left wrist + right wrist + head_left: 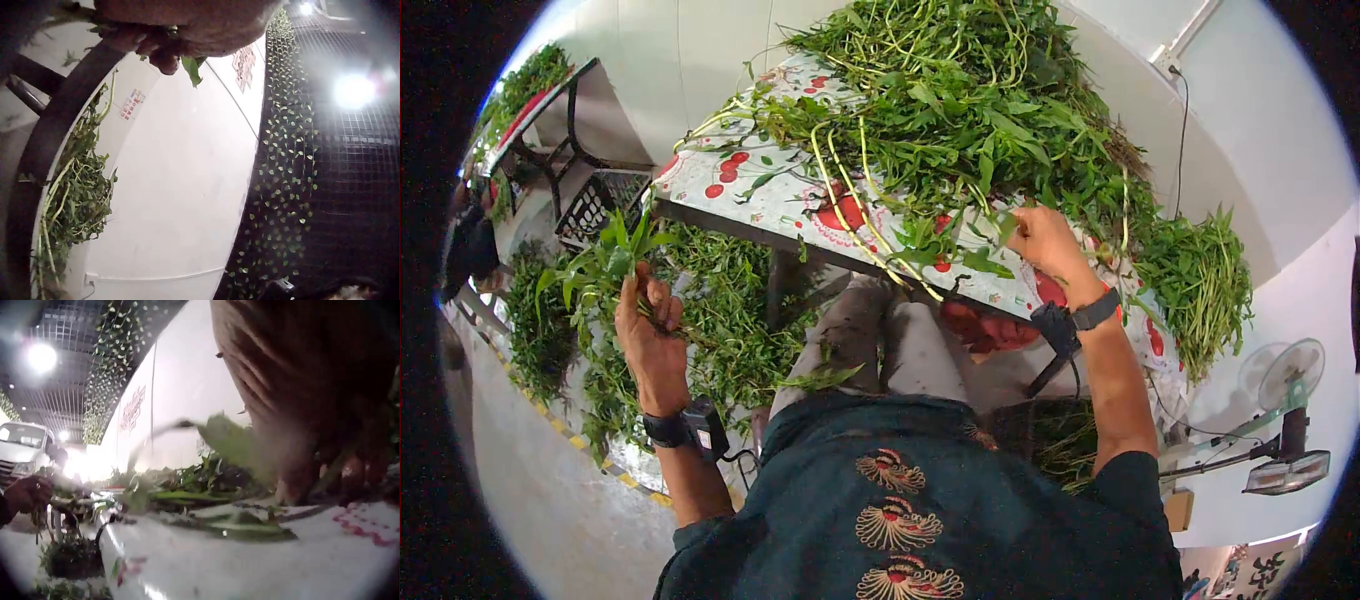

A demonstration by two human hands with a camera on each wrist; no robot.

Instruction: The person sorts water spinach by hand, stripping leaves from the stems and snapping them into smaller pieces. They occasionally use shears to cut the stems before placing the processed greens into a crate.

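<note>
My left hand (652, 335) is raised beyond the table's left front edge and grips a bunch of water spinach (615, 258), leaves fanning out above the thumb. In the left wrist view a leaf (192, 70) sticks out below the curled fingers. Over the table's front right, my right hand (1052, 250) points its fingers down at the tablecloth and pinches a leafy sprig (1006, 228). The right wrist view shows this blurred leaf (228, 439) beside the fingertips. A large heap of water spinach (1000, 120) lies just behind that hand.
Long pale stems (840, 190) overhang the front edge of the cherry-print tablecloth (715, 205). More greens (730, 290) lie below on the left, and a bundle (1200, 290) hangs at the right end. A fan (1290, 375) stands at right; a black crate (605, 200) sits at left.
</note>
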